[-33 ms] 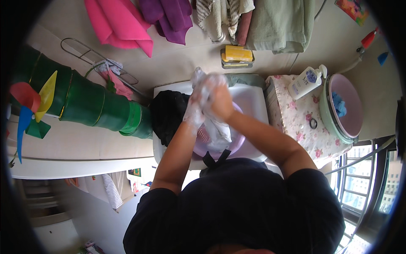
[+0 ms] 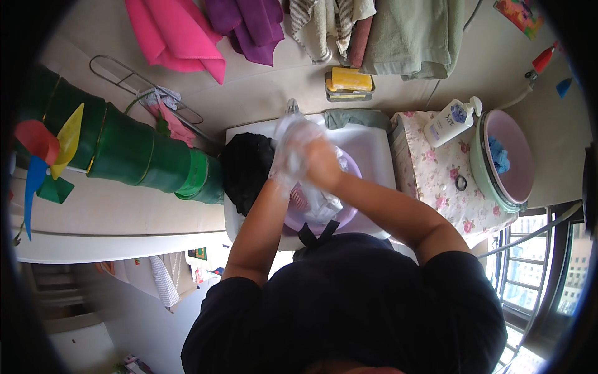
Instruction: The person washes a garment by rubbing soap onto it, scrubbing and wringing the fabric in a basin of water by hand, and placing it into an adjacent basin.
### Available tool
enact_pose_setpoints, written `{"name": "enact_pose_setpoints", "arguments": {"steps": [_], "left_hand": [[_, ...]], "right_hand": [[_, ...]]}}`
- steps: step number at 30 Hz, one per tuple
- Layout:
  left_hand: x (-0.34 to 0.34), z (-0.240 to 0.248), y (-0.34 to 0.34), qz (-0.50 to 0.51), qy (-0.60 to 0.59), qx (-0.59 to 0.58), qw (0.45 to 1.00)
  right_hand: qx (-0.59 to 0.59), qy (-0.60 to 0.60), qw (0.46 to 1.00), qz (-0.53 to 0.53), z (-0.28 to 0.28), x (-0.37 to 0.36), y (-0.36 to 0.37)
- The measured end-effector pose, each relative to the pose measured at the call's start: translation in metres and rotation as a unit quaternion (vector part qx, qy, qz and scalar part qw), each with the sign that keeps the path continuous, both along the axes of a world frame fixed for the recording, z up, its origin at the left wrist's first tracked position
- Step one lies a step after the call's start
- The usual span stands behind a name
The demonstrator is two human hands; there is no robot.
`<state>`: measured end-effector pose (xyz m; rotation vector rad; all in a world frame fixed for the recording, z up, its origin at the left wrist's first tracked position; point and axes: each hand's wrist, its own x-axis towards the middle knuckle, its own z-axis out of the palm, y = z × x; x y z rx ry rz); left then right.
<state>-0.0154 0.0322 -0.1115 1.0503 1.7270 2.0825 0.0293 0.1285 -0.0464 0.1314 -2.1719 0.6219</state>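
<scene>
Grip of left hand point(image 2: 283, 161) and right hand point(image 2: 321, 163) around sudsy cloth point(image 2: 320, 206), finger outlines blurry.

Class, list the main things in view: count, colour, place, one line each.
sink: one, white, centre
basin: one, purple, in sink
cloth: count unclear, white, in basin
bundle: one, black, sink's left
tap: one, silver, sink's back
towels: count unclear, multicoloured, top
soap: count unclear, yellow, wall
bottle: one, white, right
cover: one, pink-flowered white, under bottle
tubs: count unclear, pink and green, right
rag: one, blue, in tubs
pinwheel: one, multicoloured, left
column: one, green, left
hands: two, white with foam, over sink
</scene>
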Motion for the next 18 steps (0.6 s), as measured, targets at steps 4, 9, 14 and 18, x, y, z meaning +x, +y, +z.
{"name": "enact_pose_setpoints", "arguments": {"steps": [4, 9, 14, 18], "left_hand": [[0.031, 0.025, -0.003, -0.051, -0.328, 0.074, 0.94], [0.028, 0.043, -0.027, -0.038, -0.217, -0.138, 0.966], [0.014, 0.035, -0.035, -0.077, -0.265, -0.279, 0.919], [0.006, 0.03, -0.032, -0.147, -0.345, -0.221, 0.9]], "right_hand": [[-0.246, -0.272, 0.929, -0.043, 0.007, -0.025, 0.049], [-0.623, -0.131, 0.737, 0.227, 0.051, -0.008, 0.08], [-0.721, -0.187, 0.544, 0.386, 0.084, 0.017, 0.075], [-0.747, -0.154, 0.472, 0.441, 0.07, 0.014, 0.085]]}}
